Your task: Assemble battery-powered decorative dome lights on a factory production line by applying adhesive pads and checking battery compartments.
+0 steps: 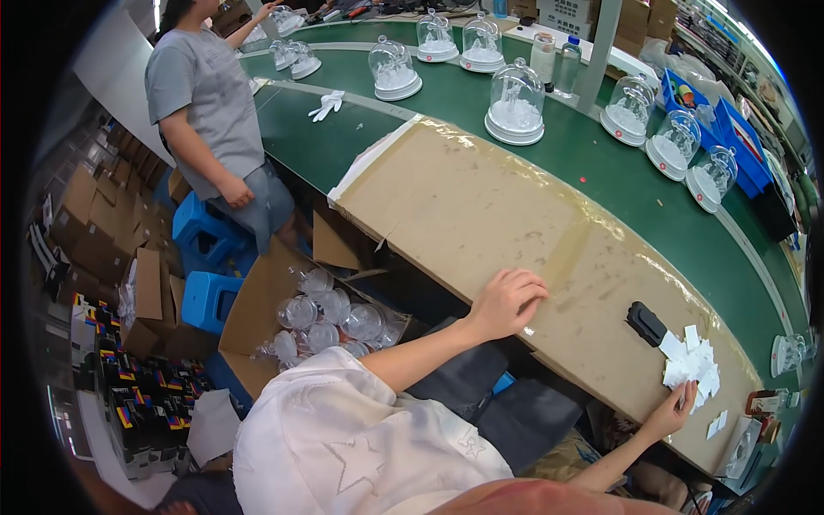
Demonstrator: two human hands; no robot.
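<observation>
Two bare hands on my feed. Right hand (671, 414) had fingertips at the 6 o'clock edge of a loose pile of small white rectangular slips (689, 365), at 4 o'clock on the tan, tape-covered flat worktop (463, 184); couldn't tell if it had pinched one. Left hand (506, 302) lay slack, palm down on the worktop, nothing in it that I saw.

Risks, my read: slips overlapped, so a pick could drag doubles or scatter them; two stray white slips (712, 427) at the pile's 5 o'clock could be swept off by the wrist. The black oblong block (645, 324) at its 11 o'clock could get bumped on a long reach.

Labels: slips too small to read. Clear dome on a round white base (628, 110), 2 o'clock, had a red round mark (618, 134), illegible. White printed carton (564, 12), 1 o'clock: dark lettering, not copied.
</observation>
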